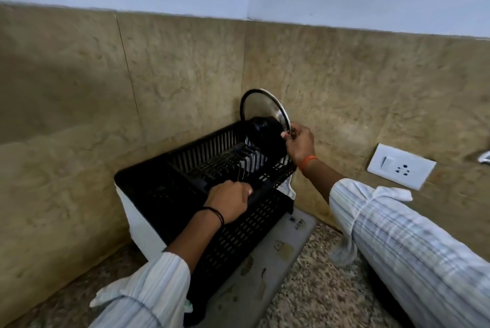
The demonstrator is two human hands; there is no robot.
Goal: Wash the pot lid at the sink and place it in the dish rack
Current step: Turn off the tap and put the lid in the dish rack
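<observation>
- Our right hand (299,142) pinches the pot lid (261,112) rim, upright in the dish rack (238,224).
- Our left hand (229,201) grips the rack's front rim.
- Wall socket (401,166) at 3 o'clock; speckled countertop (318,296) below.

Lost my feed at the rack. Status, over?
Right hand pinching pot lid rim, lid upright at dish rack far end. Left hand gripping rack front edge. Nothing in the way.

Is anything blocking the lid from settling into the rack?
Nothing visible. The right hand holds the lid upright by its rim at the rack's far end; the left hand grips the near rim, clear of it.
</observation>
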